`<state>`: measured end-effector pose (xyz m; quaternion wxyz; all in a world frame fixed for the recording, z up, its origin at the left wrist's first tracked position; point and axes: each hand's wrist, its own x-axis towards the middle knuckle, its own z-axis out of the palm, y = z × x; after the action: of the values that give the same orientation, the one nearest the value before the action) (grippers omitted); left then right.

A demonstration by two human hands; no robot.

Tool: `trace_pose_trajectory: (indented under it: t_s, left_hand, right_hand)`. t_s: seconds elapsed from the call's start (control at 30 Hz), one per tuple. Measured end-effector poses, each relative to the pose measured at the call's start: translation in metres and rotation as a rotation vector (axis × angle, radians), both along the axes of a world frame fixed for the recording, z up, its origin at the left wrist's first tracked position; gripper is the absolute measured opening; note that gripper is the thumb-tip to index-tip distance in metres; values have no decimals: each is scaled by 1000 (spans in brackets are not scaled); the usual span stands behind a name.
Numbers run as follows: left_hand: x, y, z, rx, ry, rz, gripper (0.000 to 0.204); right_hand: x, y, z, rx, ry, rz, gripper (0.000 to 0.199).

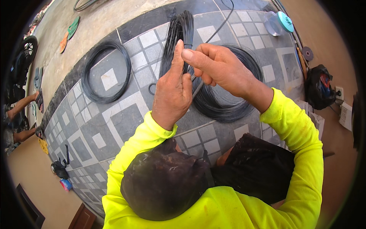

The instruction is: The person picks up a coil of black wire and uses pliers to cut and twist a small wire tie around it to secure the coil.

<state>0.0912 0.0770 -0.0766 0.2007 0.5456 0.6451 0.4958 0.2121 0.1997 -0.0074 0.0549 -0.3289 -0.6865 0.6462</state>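
Note:
A looped bundle of thin black wire (183,24) rises in front of me, its lower part hidden behind my left hand (171,91). That hand is closed around the bundle, the index finger stretched up along it and the other fingers mostly out of sight. Close beside it on the right, my right hand (225,66) is closed, thumb and curled fingers against the bundle's right side. What it pinches is hidden. A short grey bar (197,89) shows below the right fingers. Under my hands to the right lies a large coil of black wire (228,108).
A thinner wire coil (87,76) lies on the tiles to the left. Far right are a clear jar with a turquoise lid (285,21), a disc (307,53) and a black bag (319,87). Sandals (73,28) lie far left; another person's leg (23,106) shows at the left edge.

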Motion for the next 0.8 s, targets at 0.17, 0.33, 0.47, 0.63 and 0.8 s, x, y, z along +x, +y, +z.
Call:
trace_pose_trajectory:
  t_s: [0.17, 0.33, 0.47, 0.63, 0.8]
  left_hand:
    - [4, 3, 1, 48, 152, 31, 52]
    - [10, -1, 1, -108, -357, 28, 39]
    - [11, 2, 11, -170, -806, 80, 24]
    - [6, 1, 11, -198, -1074, 99, 15]
    - [2, 2, 11, -226, -1025, 108, 18]
  right_hand:
    - [6, -1, -16, 290, -30, 114, 33]
    - [16, -3, -16, 401, 19, 122, 21]
    - [21, -7, -23, 526, 140, 98, 16]
    - [22, -9, -38, 820, 373, 119, 14]
    - [23, -10, -17, 205, 31, 49, 22]
